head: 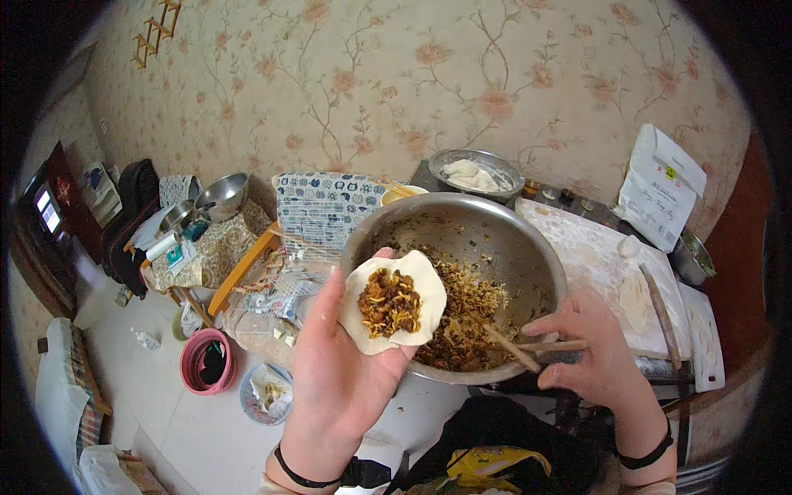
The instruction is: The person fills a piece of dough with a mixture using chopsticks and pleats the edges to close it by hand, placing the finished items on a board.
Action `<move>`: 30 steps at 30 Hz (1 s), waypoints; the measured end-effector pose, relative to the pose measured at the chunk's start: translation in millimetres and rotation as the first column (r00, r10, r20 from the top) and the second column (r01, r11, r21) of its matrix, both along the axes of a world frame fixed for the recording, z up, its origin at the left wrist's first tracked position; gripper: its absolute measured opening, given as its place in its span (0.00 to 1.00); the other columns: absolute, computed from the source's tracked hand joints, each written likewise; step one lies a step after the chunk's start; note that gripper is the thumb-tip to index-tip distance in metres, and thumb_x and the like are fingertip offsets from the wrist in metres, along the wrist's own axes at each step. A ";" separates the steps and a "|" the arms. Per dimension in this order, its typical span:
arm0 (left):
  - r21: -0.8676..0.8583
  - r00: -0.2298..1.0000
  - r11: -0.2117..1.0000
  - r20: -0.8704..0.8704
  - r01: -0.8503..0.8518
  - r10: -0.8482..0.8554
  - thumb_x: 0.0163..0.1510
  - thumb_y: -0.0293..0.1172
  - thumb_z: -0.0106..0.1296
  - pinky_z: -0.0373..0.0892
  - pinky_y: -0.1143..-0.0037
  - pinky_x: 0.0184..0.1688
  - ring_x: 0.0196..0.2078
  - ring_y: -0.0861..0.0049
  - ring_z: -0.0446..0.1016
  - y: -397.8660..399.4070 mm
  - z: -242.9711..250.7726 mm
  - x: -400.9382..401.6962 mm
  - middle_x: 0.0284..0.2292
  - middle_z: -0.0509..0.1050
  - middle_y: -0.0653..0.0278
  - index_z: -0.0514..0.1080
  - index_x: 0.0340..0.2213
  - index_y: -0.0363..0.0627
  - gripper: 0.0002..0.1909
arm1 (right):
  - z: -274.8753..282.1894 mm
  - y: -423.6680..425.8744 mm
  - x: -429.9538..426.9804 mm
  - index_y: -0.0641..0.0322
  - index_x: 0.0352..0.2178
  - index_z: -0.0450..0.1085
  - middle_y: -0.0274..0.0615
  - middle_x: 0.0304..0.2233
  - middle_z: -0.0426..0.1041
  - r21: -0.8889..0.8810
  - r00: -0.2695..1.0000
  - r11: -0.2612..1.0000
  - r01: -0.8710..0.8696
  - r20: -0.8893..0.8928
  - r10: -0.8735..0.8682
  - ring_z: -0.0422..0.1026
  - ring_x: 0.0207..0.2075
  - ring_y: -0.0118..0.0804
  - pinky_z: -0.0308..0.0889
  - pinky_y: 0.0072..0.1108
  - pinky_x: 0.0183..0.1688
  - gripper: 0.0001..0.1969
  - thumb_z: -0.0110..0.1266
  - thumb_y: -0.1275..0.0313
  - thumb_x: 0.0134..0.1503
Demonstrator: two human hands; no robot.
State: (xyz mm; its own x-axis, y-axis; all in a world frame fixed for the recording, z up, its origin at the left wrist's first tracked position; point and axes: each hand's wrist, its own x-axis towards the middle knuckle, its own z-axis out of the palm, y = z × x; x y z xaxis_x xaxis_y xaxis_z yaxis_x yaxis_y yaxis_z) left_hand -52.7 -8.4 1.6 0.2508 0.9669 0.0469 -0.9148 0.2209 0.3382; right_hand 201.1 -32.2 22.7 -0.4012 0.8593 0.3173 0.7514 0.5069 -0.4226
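On my left hand (pixel 337 377), palm up, lies a round dough wrapper (pixel 431 286) with a mound of dark filling containing noodle-like bits (pixel 390 303) in its middle. Behind it stands a large stainless steel bowl (pixel 526 247), holding loose chopped filling (pixel 473 288) at the bottom. Two wooden chopsticks (pixel 508 348) lean over the bowl's near rim, their tips in the filling. My right hand (pixel 585 352), slightly blurred, is at their outer ends with thumb and fingers spread apart around them. The fingers do not close on the sticks.
Right of the bowl is a floured board (pixel 575 247) with a rolling pin (pixel 661 315) and flattened dough (pixel 634 303). A metal basin of dough (pixel 476 176) stands behind. At left are a wire rack (pixel 312 229), a pink bucket (pixel 207 365) and a blue basin (pixel 247 405).
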 end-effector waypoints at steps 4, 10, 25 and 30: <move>0.060 0.981 0.982 -0.090 0.179 -0.174 0.59 0.43 0.33 0.67 0.67 0.47 0.48 0.62 0.67 -16.2 8.7 8.1 0.49 0.64 0.50 0.55 0.52 0.34 0.27 | 3.5 -24.7 2.7 0.56 0.36 0.71 0.37 0.28 0.65 0.293 0.998 0.954 0.058 -0.040 -0.048 0.64 0.34 0.38 0.58 0.26 0.37 0.28 0.67 0.57 0.32; 0.129 0.792 0.783 -0.161 0.609 -0.589 0.60 0.48 0.28 0.71 0.68 0.41 0.47 0.65 0.68 -57.4 18.9 33.6 0.49 0.64 0.54 0.51 0.54 0.37 0.29 | 10.5 -70.5 -8.1 0.48 0.32 0.74 0.34 0.36 0.67 0.660 0.988 0.744 -0.107 -0.011 0.152 0.67 0.32 0.35 0.60 0.24 0.30 0.17 0.63 0.73 0.35; 0.162 0.252 0.299 -0.923 0.940 -0.292 0.47 0.20 0.50 0.68 0.81 0.34 0.35 0.82 0.71 -127.7 -7.4 150.7 0.44 0.64 0.64 0.39 0.58 0.46 0.42 | -21.0 -200.1 72.6 0.55 0.32 0.70 0.41 0.36 0.66 0.454 0.974 0.871 0.186 -0.199 -0.105 0.65 0.38 0.42 0.59 0.28 0.42 0.15 0.62 0.70 0.38; 0.092 0.093 0.022 -0.914 0.996 -0.394 0.46 0.13 0.46 0.68 0.77 0.37 0.39 0.77 0.69 -142.1 -10.0 197.8 0.47 0.64 0.61 0.30 0.60 0.52 0.48 | -48.4 -264.9 114.5 0.60 0.29 0.66 0.39 0.27 0.64 0.066 0.923 0.947 0.315 -0.252 -0.290 0.64 0.30 0.41 0.59 0.27 0.34 0.20 0.63 0.59 0.41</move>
